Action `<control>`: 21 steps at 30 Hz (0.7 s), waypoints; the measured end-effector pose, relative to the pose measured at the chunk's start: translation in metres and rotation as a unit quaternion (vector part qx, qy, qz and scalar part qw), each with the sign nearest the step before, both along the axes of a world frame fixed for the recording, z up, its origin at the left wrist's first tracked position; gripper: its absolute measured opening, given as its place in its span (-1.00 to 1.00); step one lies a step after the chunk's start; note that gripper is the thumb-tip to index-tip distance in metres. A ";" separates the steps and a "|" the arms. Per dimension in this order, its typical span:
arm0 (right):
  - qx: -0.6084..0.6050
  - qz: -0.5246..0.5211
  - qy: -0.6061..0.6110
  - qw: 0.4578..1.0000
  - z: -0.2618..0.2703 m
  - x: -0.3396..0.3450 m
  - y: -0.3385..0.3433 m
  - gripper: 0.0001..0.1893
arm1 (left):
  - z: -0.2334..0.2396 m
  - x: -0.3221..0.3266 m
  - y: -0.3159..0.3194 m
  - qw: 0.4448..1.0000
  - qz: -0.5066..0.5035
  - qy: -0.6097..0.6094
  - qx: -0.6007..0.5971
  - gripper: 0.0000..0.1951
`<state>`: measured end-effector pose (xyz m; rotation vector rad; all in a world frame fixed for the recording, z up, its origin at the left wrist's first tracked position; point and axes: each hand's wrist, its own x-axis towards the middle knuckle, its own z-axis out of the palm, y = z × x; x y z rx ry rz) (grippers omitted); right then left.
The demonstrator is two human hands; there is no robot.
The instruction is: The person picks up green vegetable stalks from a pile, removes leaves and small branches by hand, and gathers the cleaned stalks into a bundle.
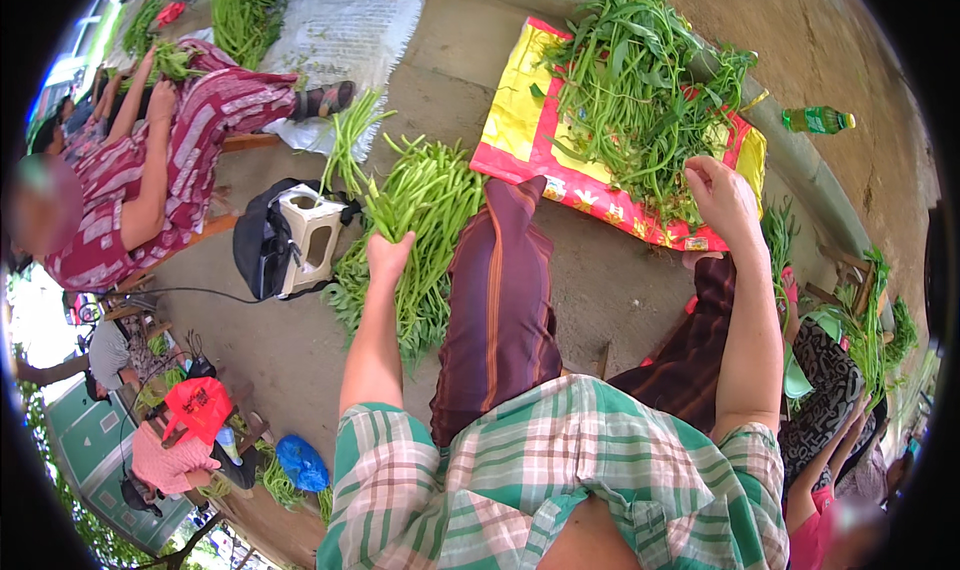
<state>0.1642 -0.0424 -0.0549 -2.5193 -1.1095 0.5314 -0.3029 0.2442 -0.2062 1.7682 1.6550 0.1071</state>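
My left hand (388, 256) is closed around a bunch of green leafy stems (391, 208) that look like water spinach. Under and beside it, a thick heap of the same stems (439, 187) lies on the ground left of my knee, cut ends pointing away from me. My right hand (721, 195) hovers at the near right edge of a loose, tangled pile of greens (630, 97). Its fingers are curled, and whether a stem is between them is unclear. That pile rests on a red and yellow printed plastic sack (517, 112).
Left of the heap stands a beige plastic frame (309, 240) with a black bag (259, 232) against it. A green bottle (817, 119) lies beyond the concrete curb (810, 172). A person in patterned maroon clothing (202, 119) handles greens at left; others sit at lower left and right.
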 end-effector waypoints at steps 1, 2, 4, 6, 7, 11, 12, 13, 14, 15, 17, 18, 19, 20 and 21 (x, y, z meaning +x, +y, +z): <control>-0.003 0.003 -0.003 1.000 0.000 0.001 0.001 -0.76 | -0.003 0.014 0.000 1.000 -0.010 0.019 0.000 -0.54; -0.006 0.008 -0.004 1.000 0.000 0.001 0.003 -0.76 | -0.004 0.024 -0.001 0.999 -0.018 0.040 0.000 -0.53; -0.013 0.016 -0.005 1.000 -0.001 0.004 0.005 -0.75 | 0.006 0.051 -0.004 0.998 -0.024 0.064 0.000 -0.52; -0.021 0.022 0.005 1.000 -0.003 0.003 0.012 -0.75 | 0.013 0.060 -0.001 0.994 -0.035 0.101 0.019 -0.55; -0.024 0.026 0.011 0.999 -0.004 0.002 0.015 -0.75 | 0.015 0.061 0.000 0.991 -0.030 0.126 0.032 -0.54; -0.047 0.039 0.020 0.998 -0.016 -0.001 0.025 -0.74 | 0.010 0.057 -0.001 0.976 -0.035 0.184 0.113 -0.43; -0.051 0.039 0.020 0.998 -0.019 -0.002 0.025 -0.74 | 0.009 0.059 -0.002 0.971 -0.046 0.188 0.141 -0.37; -0.056 0.039 0.020 0.997 -0.021 -0.002 0.025 -0.74 | 0.010 0.061 -0.005 0.969 -0.051 0.185 0.158 -0.30; -0.065 0.042 0.018 0.997 -0.022 -0.002 0.025 -0.73 | 0.010 0.061 -0.009 0.966 -0.056 0.182 0.175 -0.23; -0.072 0.046 0.019 0.996 -0.023 -0.003 0.026 -0.73 | 0.013 0.060 -0.011 0.962 -0.060 0.181 0.194 -0.15; -0.080 0.054 0.023 0.995 -0.024 -0.004 0.028 -0.73 | 0.003 0.051 -0.009 0.960 -0.068 0.200 0.184 0.08; -0.083 0.056 0.026 0.995 -0.025 -0.005 0.029 -0.72 | -0.001 0.050 -0.012 0.952 -0.072 0.221 0.198 0.12; -0.086 0.058 0.028 0.994 -0.026 -0.005 0.028 -0.72 | -0.005 0.049 -0.015 0.944 -0.075 0.241 0.212 0.16; -0.094 0.058 0.028 0.993 -0.029 -0.005 0.027 -0.72 | -0.008 0.048 -0.016 0.959 -0.059 0.233 0.153 0.27; -0.103 0.059 0.026 0.993 -0.032 -0.005 0.025 -0.72 | -0.012 0.049 -0.017 0.961 -0.054 0.234 0.135 0.28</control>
